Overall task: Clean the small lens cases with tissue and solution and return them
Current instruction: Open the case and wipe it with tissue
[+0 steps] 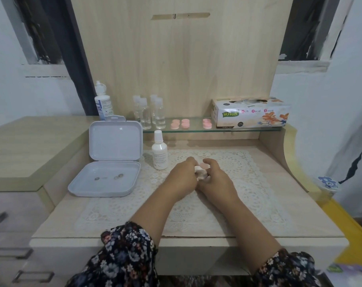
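Both hands meet over the lace mat (pixel 248 183) on the tabletop (pixel 300 222); the left hand (pixel 183 178) grips a wad of tissue (pixel 201 174); the right hand (pixel 216 179) pinches a pink case (pixel 205 166), touching the tissue; more cases (pixel 181 123) sit on the far glass shelf (pixel 196 129).

The small lens case (pixel 205 166) between the hands is pink, the same pink as the round cases (pixel 185 123) on the glass shelf, and the tissue (pixel 201 175) beside it is white. The open box (pixel 109 162) is pale grey, the bottle (pixel 159 152) is white, and the mat (pixel 248 183) is white lace. The sleeves (pixel 124 255) are dark with small flowers, and the tissue box (pixel 250 112) has orange flowers.
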Motion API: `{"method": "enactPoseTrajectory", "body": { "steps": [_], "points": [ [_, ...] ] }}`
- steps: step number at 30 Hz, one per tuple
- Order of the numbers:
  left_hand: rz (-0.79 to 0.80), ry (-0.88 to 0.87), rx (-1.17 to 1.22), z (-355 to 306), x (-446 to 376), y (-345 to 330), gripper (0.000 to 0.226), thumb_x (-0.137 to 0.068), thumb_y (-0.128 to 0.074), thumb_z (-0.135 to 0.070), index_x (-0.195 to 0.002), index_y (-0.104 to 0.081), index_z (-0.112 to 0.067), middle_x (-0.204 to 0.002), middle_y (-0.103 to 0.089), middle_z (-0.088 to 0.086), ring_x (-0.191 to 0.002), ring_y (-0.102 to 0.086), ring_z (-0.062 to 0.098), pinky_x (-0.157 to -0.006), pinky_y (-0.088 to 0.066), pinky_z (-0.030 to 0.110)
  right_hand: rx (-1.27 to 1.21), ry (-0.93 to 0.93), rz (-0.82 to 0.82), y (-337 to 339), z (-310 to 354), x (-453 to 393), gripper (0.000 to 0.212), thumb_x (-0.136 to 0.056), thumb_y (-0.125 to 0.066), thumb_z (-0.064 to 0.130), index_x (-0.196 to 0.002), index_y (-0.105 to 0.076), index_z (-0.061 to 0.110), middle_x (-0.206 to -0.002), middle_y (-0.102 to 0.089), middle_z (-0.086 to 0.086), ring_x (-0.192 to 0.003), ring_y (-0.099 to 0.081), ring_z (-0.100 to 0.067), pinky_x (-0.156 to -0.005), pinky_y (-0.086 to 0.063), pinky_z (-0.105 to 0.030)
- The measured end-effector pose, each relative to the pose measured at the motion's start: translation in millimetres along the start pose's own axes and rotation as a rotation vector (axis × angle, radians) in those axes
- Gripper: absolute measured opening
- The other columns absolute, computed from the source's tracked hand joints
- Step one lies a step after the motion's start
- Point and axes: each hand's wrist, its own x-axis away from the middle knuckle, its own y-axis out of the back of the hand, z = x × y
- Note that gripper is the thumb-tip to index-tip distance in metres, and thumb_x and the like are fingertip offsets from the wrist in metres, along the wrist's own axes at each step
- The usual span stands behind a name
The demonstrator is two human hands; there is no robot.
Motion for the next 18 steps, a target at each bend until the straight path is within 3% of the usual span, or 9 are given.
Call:
{"method": "enactPoseTrajectory", "body": {
  "steps": [3,5,7,9,11,13,16,18],
  "points": [
    [-0.026,0.096,0.227,-2.9,-6.3,2.7,0.014,-0.091,-0.046,-0.01,-0.101,-0.051,-0.017,-0.102,-0.058,0.008,-0.091,-0.058,0.024,-0.077,-0.049,0.038,0.015,-0.009,0.019,0.5,1.0,-0.2,0.072,-0.08,-0.073,0.03,-0.14,-0.033,0.03,-0.1,-0.063,0.013,-0.093,-0.059,-0.01,-0.074,-0.046,-0.028],
    [-0.234,0.136,0.443,3.5,-9.3,5.8,0.011,-0.094,-0.044,-0.013,-0.098,-0.054,-0.015,-0.095,-0.059,0.004,-0.086,-0.057,0.023,-0.068,-0.045,0.034,0.024,-0.006,0.041,0.6,2.1,-0.6,0.076,-0.079,-0.075,0.031,-0.141,-0.032,0.031,-0.099,-0.061,0.015,-0.093,-0.057,-0.008,-0.074,-0.042,-0.026],
    [-0.459,0.078,0.466,17.2,-7.8,5.1,0.01,-0.095,-0.048,-0.014,-0.094,-0.058,-0.016,-0.086,-0.059,-0.003,-0.079,-0.056,0.018,-0.061,-0.041,0.028,0.017,0.009,0.047,1.7,2.5,-0.7,0.073,-0.081,-0.074,0.027,-0.142,-0.035,0.03,-0.103,-0.057,0.014,-0.094,-0.054,-0.007,-0.078,-0.04,-0.024],
    [-0.565,0.042,0.479,28.6,-2.7,0.4,0.01,-0.094,-0.053,-0.014,-0.093,-0.063,-0.018,-0.085,-0.062,-0.006,-0.079,-0.057,0.015,-0.063,-0.042,0.026,-0.048,0.01,0.021,2.9,2.3,-1.0,0.058,-0.084,-0.072,0.019,-0.137,-0.048,0.024,-0.106,-0.053,0.01,-0.09,-0.052,-0.004,-0.077,-0.039,-0.015],
    [-0.552,0.036,0.553,31.3,1.4,-5.9,0.013,-0.092,-0.056,-0.013,-0.096,-0.067,-0.019,-0.088,-0.065,-0.005,-0.082,-0.058,0.013,-0.065,-0.042,0.024,-0.14,0.01,-0.018,4.3,2.4,-0.7,0.037,-0.085,-0.071,0.015,-0.121,-0.063,0.018,-0.104,-0.053,0.008,-0.088,-0.052,-0.003,-0.073,-0.038,-0.008],
    [-0.421,0.024,0.67,26.9,3.6,-8.1,0.015,-0.093,-0.057,-0.013,-0.099,-0.068,-0.021,-0.089,-0.066,-0.007,-0.08,-0.06,0.008,-0.066,-0.046,0.019,-0.22,0.016,-0.043,5.5,2.2,0.1,0.026,-0.085,-0.071,0.014,-0.11,-0.068,0.022,-0.101,-0.056,0.008,-0.089,-0.055,-0.006,-0.073,-0.039,-0.007],
    [-0.217,0.06,0.8,23.7,4.6,-6.9,0.016,-0.095,-0.055,-0.018,-0.103,-0.069,-0.015,-0.089,-0.068,0.005,-0.074,-0.062,0.016,-0.061,-0.05,0.026,-0.397,-0.004,-0.058,8.1,2.6,2.0,0.027,-0.085,-0.069,0.008,-0.106,-0.069,0.025,-0.096,-0.066,0.009,-0.086,-0.063,0.001,-0.067,-0.044,-0.005],
    [-0.206,0.061,0.853,25.9,5.3,-5.3,0.015,-0.093,-0.059,-0.019,-0.098,-0.07,-0.01,-0.082,-0.066,0.012,-0.068,-0.06,0.02,-0.056,-0.047,0.029,-0.453,-0.008,-0.054,8.6,3.8,3.7,0.029,-0.085,-0.069,0.006,-0.108,-0.07,0.023,-0.093,-0.068,0.012,-0.081,-0.063,0.007,-0.066,-0.045,-0.004]
  ]
}}
